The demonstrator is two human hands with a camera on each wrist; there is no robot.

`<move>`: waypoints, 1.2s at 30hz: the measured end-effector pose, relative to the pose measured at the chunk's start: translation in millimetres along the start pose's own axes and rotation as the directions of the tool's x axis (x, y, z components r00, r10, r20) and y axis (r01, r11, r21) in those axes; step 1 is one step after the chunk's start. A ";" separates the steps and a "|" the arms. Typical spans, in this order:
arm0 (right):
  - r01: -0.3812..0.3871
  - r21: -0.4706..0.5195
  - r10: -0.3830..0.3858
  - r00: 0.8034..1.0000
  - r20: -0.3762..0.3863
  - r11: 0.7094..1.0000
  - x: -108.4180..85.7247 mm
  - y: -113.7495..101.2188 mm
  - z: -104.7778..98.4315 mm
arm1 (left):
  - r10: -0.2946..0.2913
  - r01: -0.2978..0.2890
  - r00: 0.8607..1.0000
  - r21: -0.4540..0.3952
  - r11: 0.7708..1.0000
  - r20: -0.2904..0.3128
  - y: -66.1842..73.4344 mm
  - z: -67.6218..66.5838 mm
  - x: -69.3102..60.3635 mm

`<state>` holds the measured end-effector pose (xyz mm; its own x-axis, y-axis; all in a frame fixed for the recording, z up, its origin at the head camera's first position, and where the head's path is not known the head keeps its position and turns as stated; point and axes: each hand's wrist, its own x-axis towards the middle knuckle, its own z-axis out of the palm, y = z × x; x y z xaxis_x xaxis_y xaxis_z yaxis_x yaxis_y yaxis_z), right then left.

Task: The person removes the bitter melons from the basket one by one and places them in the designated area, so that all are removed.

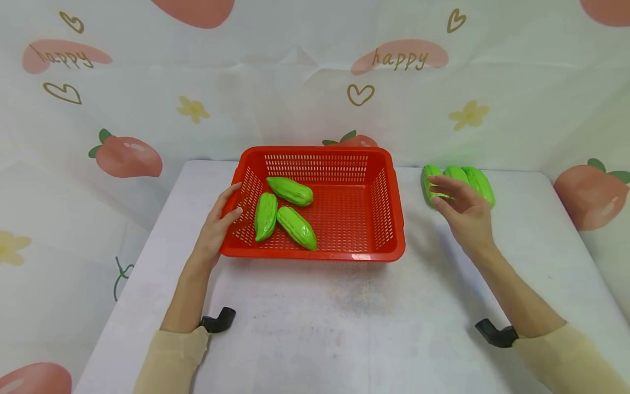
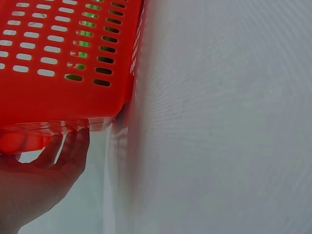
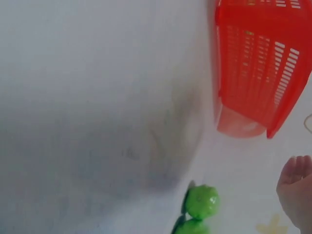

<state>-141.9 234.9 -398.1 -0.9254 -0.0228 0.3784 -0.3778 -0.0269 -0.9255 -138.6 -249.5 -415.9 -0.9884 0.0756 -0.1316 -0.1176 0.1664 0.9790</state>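
Note:
A red basket (image 1: 315, 255) holds three green vegetables, one at the upper left (image 1: 290, 191), one upright beside the left wall (image 1: 266, 216) and one slanting (image 1: 297, 227). My left hand (image 1: 211, 230) grips the basket's left rim, thumb inside; the left wrist view shows the hand (image 2: 41, 183) with fingers against the basket wall (image 2: 58, 97). My right hand (image 1: 465, 213), fingers loosely bent and holding nothing, is above several green vegetables (image 1: 479, 186) right of the basket. In the right wrist view the hand (image 3: 297, 190) is apart from the vegetables (image 3: 202, 201).
A white table (image 1: 315, 317) lies under everything. Behind it hangs a pale cloth (image 1: 275, 71) printed with fruit, flowers and hearts. A black strap piece (image 1: 219, 320) sits at my left wrist and another (image 1: 497, 334) at my right.

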 end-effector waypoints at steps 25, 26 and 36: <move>0.055 -0.131 -0.028 0.980 0.196 0.990 -5.0 -28.5 61.4 | 0.012 -0.011 1.000 0.019 1.000 -0.006 2.6 1.8 -0.8; 0.058 -0.148 -0.026 0.978 0.209 0.987 -4.1 -26.6 62.9 | 0.012 -0.012 1.000 0.020 1.000 -0.008 2.4 1.5 -1.2; -0.004 -0.270 0.082 0.957 0.278 0.963 1.8 -21.7 75.8 | 0.000 0.000 1.000 0.008 1.000 -0.009 1.6 0.3 -0.9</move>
<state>-133.0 159.7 -376.1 -0.9078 -0.3020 0.2910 -0.3687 0.2439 -0.8970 -137.9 -249.0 -414.2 -0.9893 0.0665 -0.1297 -0.1165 0.1738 0.9779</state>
